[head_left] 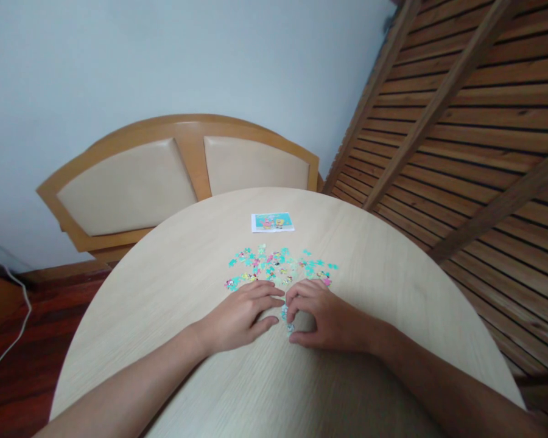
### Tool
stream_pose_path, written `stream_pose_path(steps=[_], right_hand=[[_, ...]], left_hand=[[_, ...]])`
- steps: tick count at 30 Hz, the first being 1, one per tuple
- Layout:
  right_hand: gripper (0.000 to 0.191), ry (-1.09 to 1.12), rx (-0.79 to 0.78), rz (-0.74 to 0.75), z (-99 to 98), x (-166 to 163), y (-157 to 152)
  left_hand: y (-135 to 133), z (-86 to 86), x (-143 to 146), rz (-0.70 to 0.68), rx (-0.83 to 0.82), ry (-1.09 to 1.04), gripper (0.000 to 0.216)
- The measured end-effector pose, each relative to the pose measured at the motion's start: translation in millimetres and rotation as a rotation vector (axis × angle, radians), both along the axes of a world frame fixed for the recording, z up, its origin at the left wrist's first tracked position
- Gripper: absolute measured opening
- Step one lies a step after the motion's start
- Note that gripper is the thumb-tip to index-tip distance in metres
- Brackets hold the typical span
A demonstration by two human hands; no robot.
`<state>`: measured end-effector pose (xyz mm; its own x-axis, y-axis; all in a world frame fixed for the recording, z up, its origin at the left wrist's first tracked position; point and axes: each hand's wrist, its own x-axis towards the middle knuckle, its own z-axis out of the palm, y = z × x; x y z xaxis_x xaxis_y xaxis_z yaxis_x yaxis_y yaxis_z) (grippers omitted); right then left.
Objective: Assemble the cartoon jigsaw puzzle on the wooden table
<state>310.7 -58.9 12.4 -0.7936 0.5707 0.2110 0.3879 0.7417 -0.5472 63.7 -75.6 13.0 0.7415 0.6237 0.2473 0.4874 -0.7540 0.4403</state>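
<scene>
Small jigsaw puzzle pieces (271,260), mostly turquoise with some pink and yellow, lie scattered in the middle of the round table. My left hand (244,313) rests just in front of them, palm down, fingers apart and holding nothing. Close by on its right is my right hand (317,313), its thumb and forefinger curved round a puzzle piece (290,328). Another bluish piece (284,312) shows between the two hands. My right fingers partly cover these pieces, so whether they are joined is unclear.
A picture card (273,222) with cartoon figures on turquoise lies beyond the pieces on the pale wooden table (369,261). A padded bench back (137,182) stands behind it against the wall. Slatted wood (461,121) rises at the right; a white cable (25,310) hangs at the left.
</scene>
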Motion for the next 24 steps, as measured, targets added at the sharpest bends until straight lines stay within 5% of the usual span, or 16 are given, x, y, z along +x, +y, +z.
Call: stream_pose_path(steps=[9, 16, 24], right_hand=[[0.029, 0.004, -0.007, 0.101, -0.1, 4, -1], [0.024, 0.016, 0.030, 0.009, 4.2, 16, 14], [0.017, 0.028, 0.137, -0.096, -9.4, 30, 37]], left_hand=[[-1, 0.2, -2, -0.005, 0.093, 0.064, 0.030], [23, 6.7, -43, 0.379, 0.122, 0.048, 0.021], [48, 1.5, -83, 0.404, -0.022, 0.098, 0.021]])
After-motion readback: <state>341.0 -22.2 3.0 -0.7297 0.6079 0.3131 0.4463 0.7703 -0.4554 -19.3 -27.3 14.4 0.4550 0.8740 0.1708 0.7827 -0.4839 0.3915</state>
